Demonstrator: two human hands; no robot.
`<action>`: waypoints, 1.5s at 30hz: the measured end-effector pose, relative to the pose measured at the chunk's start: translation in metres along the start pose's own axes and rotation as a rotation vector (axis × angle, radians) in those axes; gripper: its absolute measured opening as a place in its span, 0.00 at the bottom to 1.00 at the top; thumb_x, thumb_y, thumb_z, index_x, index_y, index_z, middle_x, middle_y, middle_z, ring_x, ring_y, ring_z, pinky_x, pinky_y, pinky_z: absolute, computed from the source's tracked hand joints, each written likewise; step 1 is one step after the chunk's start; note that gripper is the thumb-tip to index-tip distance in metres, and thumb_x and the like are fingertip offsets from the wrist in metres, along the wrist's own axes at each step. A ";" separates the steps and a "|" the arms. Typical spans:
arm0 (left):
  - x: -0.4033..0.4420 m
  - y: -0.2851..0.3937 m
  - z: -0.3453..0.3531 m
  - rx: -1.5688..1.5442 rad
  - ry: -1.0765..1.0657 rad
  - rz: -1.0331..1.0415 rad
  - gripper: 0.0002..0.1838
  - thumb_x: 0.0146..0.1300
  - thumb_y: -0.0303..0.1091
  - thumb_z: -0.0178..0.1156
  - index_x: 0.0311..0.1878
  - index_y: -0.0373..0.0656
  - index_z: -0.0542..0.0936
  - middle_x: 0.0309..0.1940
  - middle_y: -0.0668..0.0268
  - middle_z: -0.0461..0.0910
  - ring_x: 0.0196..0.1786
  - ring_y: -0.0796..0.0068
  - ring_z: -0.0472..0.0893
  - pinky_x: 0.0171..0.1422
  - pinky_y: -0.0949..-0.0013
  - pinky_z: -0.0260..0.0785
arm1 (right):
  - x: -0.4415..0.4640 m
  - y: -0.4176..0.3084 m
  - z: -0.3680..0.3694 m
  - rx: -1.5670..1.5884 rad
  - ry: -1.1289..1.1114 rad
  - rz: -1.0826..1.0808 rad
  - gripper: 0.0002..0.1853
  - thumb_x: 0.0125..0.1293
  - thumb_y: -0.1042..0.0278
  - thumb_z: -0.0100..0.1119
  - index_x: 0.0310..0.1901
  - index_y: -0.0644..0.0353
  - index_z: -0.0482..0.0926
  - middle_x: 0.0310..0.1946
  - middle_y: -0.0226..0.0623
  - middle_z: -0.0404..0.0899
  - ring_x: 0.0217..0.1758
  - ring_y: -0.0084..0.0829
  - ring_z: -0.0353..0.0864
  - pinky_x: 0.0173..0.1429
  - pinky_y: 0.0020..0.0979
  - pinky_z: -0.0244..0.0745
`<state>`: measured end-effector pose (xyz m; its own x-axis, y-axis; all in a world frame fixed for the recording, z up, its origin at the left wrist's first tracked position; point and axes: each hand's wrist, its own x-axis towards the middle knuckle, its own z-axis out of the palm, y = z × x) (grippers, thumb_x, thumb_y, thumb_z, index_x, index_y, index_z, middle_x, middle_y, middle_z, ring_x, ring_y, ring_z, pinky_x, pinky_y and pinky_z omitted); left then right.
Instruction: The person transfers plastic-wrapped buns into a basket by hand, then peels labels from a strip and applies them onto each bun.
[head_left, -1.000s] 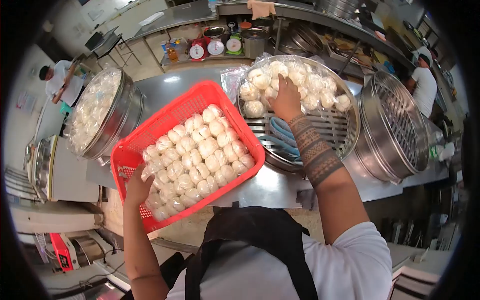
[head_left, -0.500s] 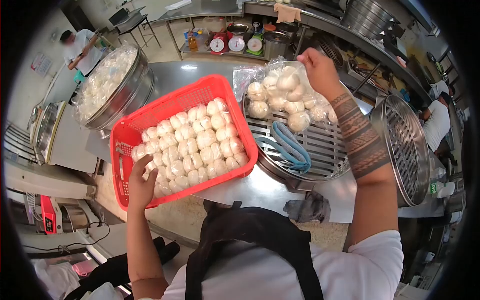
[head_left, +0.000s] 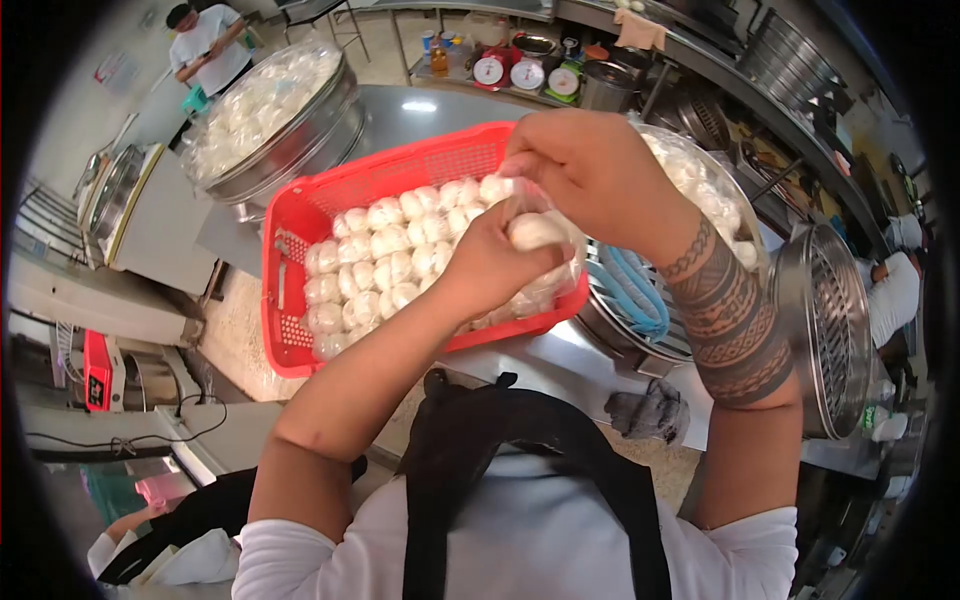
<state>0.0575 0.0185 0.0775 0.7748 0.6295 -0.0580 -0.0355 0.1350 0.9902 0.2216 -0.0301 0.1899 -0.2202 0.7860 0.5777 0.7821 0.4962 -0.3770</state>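
Steel table (head_left: 410,120) holds the red basket (head_left: 430,168), and the left hand (head_left: 490,265) just came off the basket's left end to clasp a bagged bun (head_left: 535,231) above it, right hand (head_left: 595,175) pinching the plastic (head_left: 572,245), so it's two-handed work now.

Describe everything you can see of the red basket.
The red basket looks like plastic: roughly rectangular, open-topped, with many small holes in its walls. It sits upright, its near left corner seemingly jutting past the edge of the metal table. Rows of wrapped white buns lie inside. The left hand and right hand hide part of its right end; whether they touch it is unclear.
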 end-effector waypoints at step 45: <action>-0.047 -0.062 -0.401 1.045 0.813 0.332 0.09 0.61 0.27 0.66 0.45 0.40 0.86 0.54 0.53 0.83 0.57 0.46 0.80 0.67 0.51 0.73 | 0.129 0.008 0.465 -0.135 -0.377 0.538 0.21 0.74 0.51 0.55 0.39 0.61 0.89 0.44 0.54 0.89 0.44 0.50 0.91 0.50 0.51 0.85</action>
<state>-0.2303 0.2872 -0.0325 0.2237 0.8359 0.5012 0.6250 -0.5176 0.5844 -0.0718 0.2469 -0.0751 0.0515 0.9981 0.0332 0.9004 -0.0320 -0.4339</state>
